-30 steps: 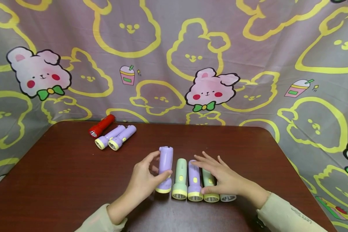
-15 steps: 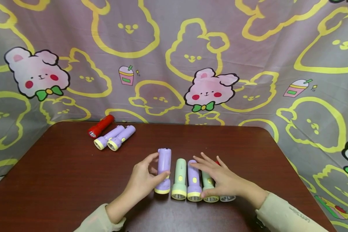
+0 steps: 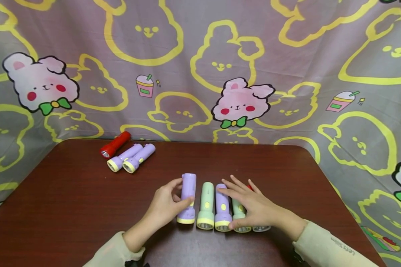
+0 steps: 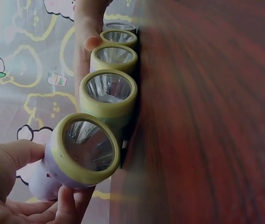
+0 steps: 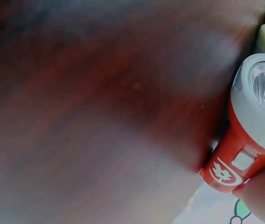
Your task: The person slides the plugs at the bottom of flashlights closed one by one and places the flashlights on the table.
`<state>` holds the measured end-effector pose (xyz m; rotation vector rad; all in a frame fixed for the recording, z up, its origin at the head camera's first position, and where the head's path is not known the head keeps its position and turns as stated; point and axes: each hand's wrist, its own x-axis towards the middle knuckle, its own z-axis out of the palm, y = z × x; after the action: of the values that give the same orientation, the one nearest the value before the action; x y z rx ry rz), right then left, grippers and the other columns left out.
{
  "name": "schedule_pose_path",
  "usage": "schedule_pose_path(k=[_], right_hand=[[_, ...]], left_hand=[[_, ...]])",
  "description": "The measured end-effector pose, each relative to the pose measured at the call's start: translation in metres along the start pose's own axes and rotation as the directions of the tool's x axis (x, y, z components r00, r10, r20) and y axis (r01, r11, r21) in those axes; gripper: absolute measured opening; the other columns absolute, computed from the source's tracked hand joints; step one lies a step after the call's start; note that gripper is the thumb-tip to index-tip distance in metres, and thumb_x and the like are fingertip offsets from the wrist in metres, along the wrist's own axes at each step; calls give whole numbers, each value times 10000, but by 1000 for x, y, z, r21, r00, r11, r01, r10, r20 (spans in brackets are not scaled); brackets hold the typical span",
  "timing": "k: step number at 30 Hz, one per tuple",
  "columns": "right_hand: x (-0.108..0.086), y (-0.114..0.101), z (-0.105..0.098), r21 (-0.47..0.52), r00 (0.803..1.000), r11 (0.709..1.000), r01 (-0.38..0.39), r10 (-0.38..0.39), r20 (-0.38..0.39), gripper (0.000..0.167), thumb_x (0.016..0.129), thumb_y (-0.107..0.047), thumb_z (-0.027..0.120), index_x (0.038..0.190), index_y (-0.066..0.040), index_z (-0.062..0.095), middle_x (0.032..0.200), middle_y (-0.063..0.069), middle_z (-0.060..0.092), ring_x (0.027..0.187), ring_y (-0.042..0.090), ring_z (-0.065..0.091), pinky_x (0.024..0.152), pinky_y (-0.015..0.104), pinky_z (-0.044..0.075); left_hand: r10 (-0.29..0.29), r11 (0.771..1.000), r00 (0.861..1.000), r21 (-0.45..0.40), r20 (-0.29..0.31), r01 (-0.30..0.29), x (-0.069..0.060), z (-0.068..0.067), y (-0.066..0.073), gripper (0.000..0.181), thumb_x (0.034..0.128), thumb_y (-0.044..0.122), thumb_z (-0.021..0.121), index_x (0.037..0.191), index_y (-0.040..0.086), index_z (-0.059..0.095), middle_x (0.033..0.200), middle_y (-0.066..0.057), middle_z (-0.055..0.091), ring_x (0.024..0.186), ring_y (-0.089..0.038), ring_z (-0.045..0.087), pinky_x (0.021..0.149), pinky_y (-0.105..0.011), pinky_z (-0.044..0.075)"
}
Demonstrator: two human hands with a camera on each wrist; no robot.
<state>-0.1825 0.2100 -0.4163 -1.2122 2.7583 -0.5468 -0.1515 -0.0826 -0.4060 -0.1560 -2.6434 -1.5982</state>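
Left hand (image 3: 167, 202) grips a purple flashlight (image 3: 189, 189); right hand (image 3: 254, 205), fingers apart, partly covers other flashlights (image 3: 206, 198), well in from the right edge of the bench (image 3: 70, 207).

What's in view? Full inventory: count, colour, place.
held purple flashlight: 1, purple with yellow rim, row's left end
green flashlights: 2, pale green, second and fourth in row
middle purple flashlight: 1, purple, third in row
row red flashlight: 1, red with whitish rim, row's right end
back purple flashlights: 2, purple, far left
back red flashlight: 1, red, beside them
table: 1, reddish brown, beneath
cartoon backdrop: 1, greyish pink, behind
left hand: 1, bare, gripping
right hand: 1, bare, over row's right
sleeves: 2, pale, both arms
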Motion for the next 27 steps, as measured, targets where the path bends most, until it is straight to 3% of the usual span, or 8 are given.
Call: schedule_pose_path(k=[13, 27], right_hand=[[1, 0, 1, -9, 1000, 1000, -20, 20, 0, 955, 736, -737, 685, 1537, -337, 354, 1646, 26, 272, 1520, 396, 181, 1069, 799, 137], [1, 0, 0, -5, 1000, 1000, -20, 20, 2, 953, 733, -722, 697, 1536, -338, 356, 1646, 29, 271, 1520, 399, 178, 1068, 799, 137]], left_hand=[[-55, 998, 997, 15, 52, 55, 7, 5, -5, 579, 779, 104, 810, 1293, -51, 592, 1064, -193, 732, 637, -118, 631, 576, -247, 522], [-92, 995, 988, 42, 123, 88, 13, 7, -9, 548, 800, 139, 800, 1265, -74, 607, 982, -150, 746, 777, -172, 696, 666, -278, 566]])
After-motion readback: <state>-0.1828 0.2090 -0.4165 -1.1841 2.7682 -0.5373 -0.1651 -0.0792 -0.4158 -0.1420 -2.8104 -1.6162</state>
